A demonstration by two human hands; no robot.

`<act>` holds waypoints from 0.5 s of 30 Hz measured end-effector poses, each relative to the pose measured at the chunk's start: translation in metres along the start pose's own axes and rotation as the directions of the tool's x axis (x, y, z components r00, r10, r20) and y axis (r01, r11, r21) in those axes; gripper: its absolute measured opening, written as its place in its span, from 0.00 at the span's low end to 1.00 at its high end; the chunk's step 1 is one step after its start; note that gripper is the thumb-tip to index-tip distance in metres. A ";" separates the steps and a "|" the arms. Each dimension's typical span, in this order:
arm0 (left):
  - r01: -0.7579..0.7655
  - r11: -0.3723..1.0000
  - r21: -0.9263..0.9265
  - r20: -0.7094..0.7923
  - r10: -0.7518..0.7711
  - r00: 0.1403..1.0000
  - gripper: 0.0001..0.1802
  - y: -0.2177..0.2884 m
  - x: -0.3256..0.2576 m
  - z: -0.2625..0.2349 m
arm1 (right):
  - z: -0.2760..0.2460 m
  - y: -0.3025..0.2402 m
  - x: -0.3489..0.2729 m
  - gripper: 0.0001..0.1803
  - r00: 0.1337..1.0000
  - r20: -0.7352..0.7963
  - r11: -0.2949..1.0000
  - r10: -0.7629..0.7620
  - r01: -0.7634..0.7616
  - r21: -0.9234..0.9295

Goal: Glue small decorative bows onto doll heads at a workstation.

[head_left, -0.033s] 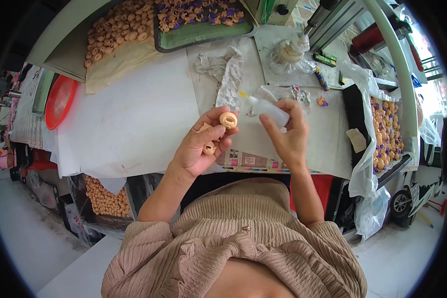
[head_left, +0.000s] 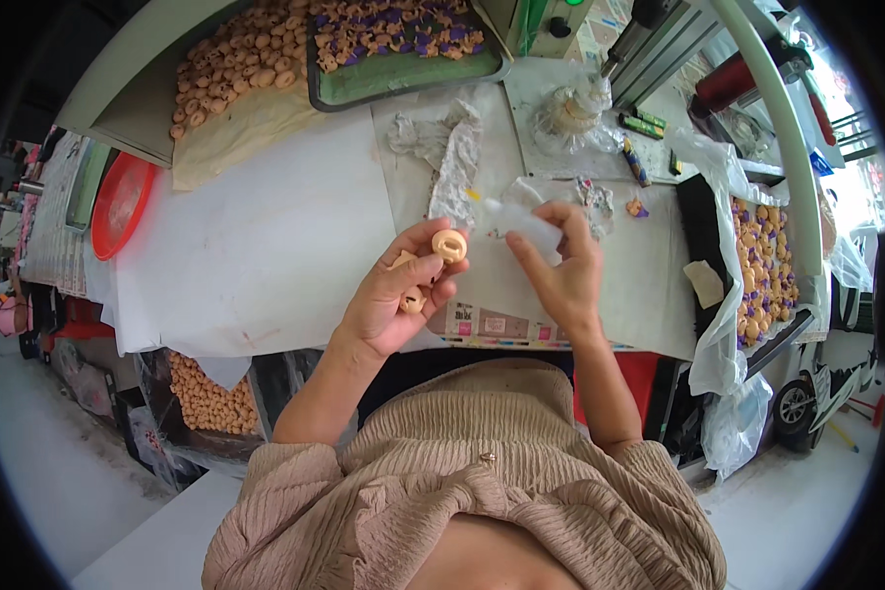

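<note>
My left hand [head_left: 385, 290] pinches a small round peach-coloured plastic part [head_left: 449, 246], its slotted opening facing up, between thumb and fingers. Lower in the same hand sits another peach part [head_left: 412, 300] with a dark hole. Just to the right, my right hand [head_left: 567, 265] is closed round a translucent white squeeze bottle [head_left: 533, 228]. That bottle is smeared by motion; its yellow tip [head_left: 473, 195] points up and left, apart from the held parts. Beyond my left hand, a crumpled whitish rag [head_left: 452, 162] lies on the paper-covered table [head_left: 256, 246].
A green tray [head_left: 393, 87] of peach-and-purple pieces stands at the back, beside a heap of peach parts [head_left: 236, 64]. A red basin [head_left: 123, 206] is at far left. At right stands a plastic-lined box of figures [head_left: 765, 270]. More peach parts [head_left: 211, 393] fill a container below the table.
The squeeze bottle in my right hand has shifted slightly left and become more blurred. My left hand keeps its hold on the peach parts, nearly still.
</note>
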State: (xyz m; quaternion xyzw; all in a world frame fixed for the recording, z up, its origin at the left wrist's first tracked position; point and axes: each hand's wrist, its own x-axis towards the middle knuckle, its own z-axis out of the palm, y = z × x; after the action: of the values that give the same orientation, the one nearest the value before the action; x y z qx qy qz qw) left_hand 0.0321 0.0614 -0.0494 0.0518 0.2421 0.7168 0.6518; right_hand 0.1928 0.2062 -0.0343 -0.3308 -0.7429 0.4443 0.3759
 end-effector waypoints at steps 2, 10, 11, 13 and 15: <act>-0.042 0.999 -0.006 0.024 0.043 0.999 0.20 0.011 -0.006 0.003 | 0.009 -0.007 0.009 0.17 0.995 0.089 0.987 -0.051 0.064 -0.145; -0.237 0.971 -0.027 0.022 0.237 0.971 0.21 0.065 -0.029 0.007 | 0.022 -0.039 0.038 0.15 0.959 0.281 0.906 -0.047 0.160 -0.392; -0.237 0.971 -0.045 0.003 0.237 0.971 0.21 0.071 -0.031 0.004 | 0.026 -0.046 0.047 0.15 0.957 0.282 0.904 -0.063 0.174 -0.391; -0.239 0.969 -0.058 -0.003 0.239 0.971 0.21 0.079 -0.035 0.003 | 0.033 -0.060 0.066 0.14 0.936 0.273 0.862 -0.222 0.319 -0.394; -0.244 0.967 -0.066 -0.011 0.244 0.970 0.21 0.087 -0.041 0.003 | 0.052 -0.070 0.101 0.14 0.914 0.273 0.837 -0.301 0.390 -0.383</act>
State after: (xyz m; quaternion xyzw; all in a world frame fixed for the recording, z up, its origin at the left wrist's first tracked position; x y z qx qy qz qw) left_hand -0.0399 0.0203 -0.0004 0.0584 0.2104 0.7994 0.5597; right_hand 0.0871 0.2407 0.0394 -0.2183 -0.9040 0.2254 0.2905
